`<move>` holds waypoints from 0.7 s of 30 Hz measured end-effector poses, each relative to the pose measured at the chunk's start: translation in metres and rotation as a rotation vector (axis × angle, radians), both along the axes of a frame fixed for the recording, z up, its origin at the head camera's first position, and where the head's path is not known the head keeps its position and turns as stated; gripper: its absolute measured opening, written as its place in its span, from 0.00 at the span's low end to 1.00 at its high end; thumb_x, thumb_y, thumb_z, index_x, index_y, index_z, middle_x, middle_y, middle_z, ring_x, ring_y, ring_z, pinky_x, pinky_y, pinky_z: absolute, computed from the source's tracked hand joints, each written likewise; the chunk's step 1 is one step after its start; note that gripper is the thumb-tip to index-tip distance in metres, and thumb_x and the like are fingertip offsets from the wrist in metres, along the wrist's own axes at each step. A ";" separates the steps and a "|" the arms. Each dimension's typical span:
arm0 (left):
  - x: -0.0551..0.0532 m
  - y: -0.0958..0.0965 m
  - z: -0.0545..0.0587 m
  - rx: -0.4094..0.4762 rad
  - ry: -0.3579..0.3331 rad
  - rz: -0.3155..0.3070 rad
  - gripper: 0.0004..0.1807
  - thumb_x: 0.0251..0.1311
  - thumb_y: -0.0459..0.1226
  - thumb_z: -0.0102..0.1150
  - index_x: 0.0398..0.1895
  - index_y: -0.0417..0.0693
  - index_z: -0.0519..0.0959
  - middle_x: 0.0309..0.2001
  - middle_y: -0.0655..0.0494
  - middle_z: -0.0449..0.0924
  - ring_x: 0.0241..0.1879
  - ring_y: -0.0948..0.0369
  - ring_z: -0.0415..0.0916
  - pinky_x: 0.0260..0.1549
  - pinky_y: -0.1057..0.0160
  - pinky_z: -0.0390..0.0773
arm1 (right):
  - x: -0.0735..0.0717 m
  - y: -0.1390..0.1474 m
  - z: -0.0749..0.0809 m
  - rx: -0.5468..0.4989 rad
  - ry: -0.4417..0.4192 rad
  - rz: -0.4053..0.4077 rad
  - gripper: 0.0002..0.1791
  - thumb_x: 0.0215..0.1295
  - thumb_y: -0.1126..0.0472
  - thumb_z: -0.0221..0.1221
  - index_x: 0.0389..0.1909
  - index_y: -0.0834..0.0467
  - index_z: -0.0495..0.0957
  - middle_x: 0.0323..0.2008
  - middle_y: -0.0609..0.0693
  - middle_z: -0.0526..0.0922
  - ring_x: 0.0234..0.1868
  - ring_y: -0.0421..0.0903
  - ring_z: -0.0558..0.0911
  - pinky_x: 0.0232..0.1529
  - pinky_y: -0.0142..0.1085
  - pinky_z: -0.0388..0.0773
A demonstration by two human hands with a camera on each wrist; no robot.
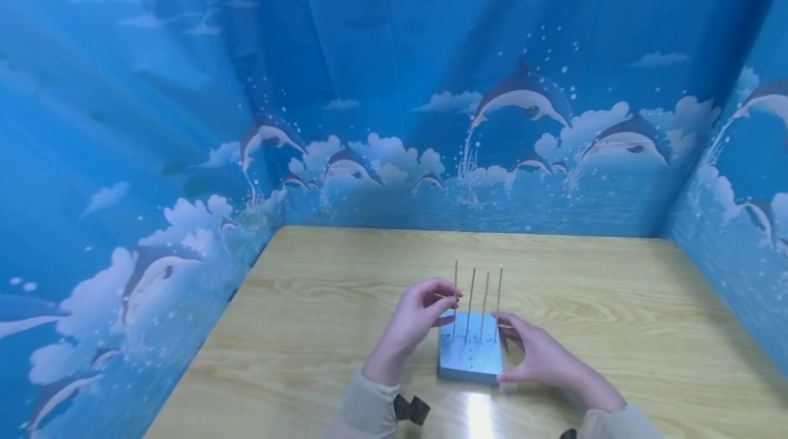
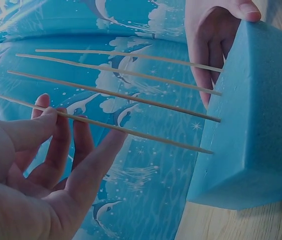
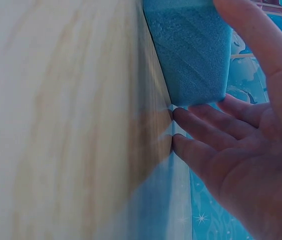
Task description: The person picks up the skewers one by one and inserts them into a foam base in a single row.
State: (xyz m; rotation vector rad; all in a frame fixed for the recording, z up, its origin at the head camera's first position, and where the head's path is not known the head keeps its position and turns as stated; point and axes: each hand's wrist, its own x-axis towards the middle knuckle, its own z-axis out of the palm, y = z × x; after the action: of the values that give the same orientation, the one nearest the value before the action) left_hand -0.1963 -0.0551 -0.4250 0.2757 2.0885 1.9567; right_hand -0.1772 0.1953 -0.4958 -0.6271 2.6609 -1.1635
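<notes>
A light-blue foam block (image 1: 470,359) sits on the table with several thin wooden skewers standing in a row in its top. My left hand (image 1: 418,312) pinches the leftmost skewer (image 2: 170,142) between thumb and fingertips, partway up its length. That skewer's lower end meets the foam. Beside it, the other skewers (image 2: 131,100) stand roughly parallel, free of any hand. At the block's right side, my right hand (image 1: 542,355) holds it, the thumb at the near corner and the fingers along the side toward the back. Small dark holes dot the block's top.
The wood-grain table (image 1: 308,329) extends around the block on all sides. Blue curtains (image 1: 394,83) printed with dolphins and clouds enclose it at the back, left and right. A bright light reflection lies on the tabletop in front of the block.
</notes>
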 end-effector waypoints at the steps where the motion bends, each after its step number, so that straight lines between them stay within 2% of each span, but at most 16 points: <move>1: 0.000 0.000 0.000 0.003 -0.002 -0.001 0.11 0.66 0.32 0.58 0.50 0.41 0.80 0.47 0.50 0.82 0.47 0.59 0.81 0.47 0.61 0.87 | 0.000 0.000 0.000 0.000 -0.001 0.002 0.65 0.33 0.41 0.77 0.71 0.67 0.58 0.69 0.66 0.67 0.64 0.62 0.75 0.68 0.60 0.66; 8: -0.001 0.003 -0.005 -0.004 -0.003 -0.015 0.10 0.66 0.32 0.58 0.49 0.41 0.80 0.45 0.52 0.83 0.46 0.61 0.81 0.46 0.62 0.87 | 0.000 0.000 0.001 0.003 0.004 0.005 0.64 0.33 0.41 0.77 0.71 0.66 0.59 0.67 0.67 0.69 0.63 0.63 0.75 0.67 0.61 0.66; 15: -0.001 0.002 -0.006 0.018 -0.020 -0.013 0.12 0.67 0.32 0.56 0.51 0.36 0.78 0.52 0.38 0.80 0.46 0.61 0.81 0.48 0.62 0.87 | -0.001 0.000 0.000 0.010 0.009 0.007 0.64 0.33 0.40 0.77 0.71 0.67 0.59 0.67 0.67 0.69 0.63 0.64 0.75 0.66 0.60 0.67; 21: -0.001 0.000 -0.007 0.025 -0.037 0.007 0.10 0.67 0.32 0.57 0.48 0.38 0.79 0.49 0.43 0.81 0.46 0.59 0.81 0.48 0.60 0.87 | -0.001 0.000 -0.002 0.005 0.016 0.014 0.64 0.33 0.42 0.77 0.70 0.67 0.59 0.67 0.68 0.69 0.63 0.63 0.75 0.65 0.58 0.68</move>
State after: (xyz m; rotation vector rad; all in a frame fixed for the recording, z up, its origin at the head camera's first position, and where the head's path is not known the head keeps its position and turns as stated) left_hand -0.1972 -0.0551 -0.4318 0.2359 2.0455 1.9780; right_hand -0.1783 0.1956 -0.4978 -0.6561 2.6676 -1.1527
